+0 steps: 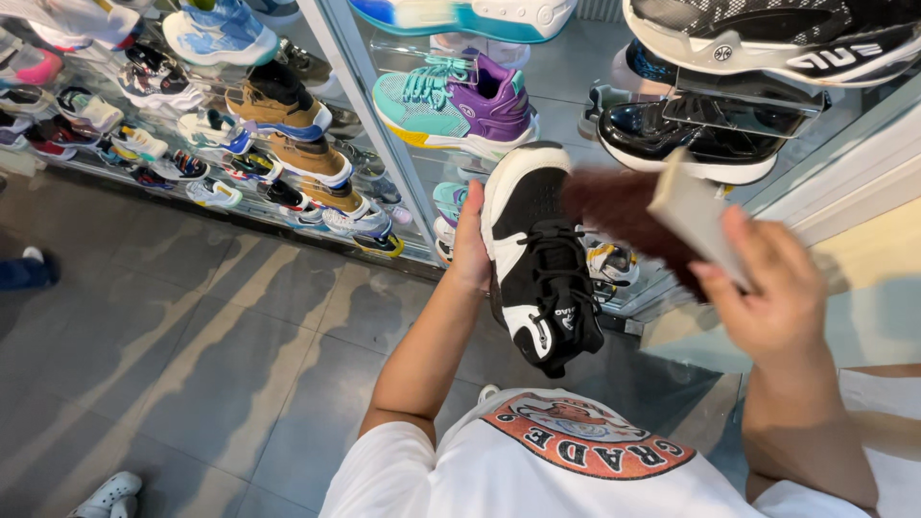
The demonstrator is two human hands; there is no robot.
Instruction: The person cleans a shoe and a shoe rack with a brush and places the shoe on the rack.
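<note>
My left hand [469, 245] grips a black and white sneaker [537, 259] by its left side, holding it up with the toe pointing away from me and the laces facing me. In my right hand [772, 288] is a brush [662, 216] with a pale wooden back and dark reddish-brown bristles. The bristles are blurred and touch the right side of the sneaker, near its toe.
Glass shelves carry many sneakers: a teal and purple one [456, 104], a glossy black one [686, 134], tan boots [288, 110]. A metal shelf post [369, 105] runs diagonally. Grey tiled floor [192, 336] lies below. Another person's white shoe [107, 495] shows at the bottom left.
</note>
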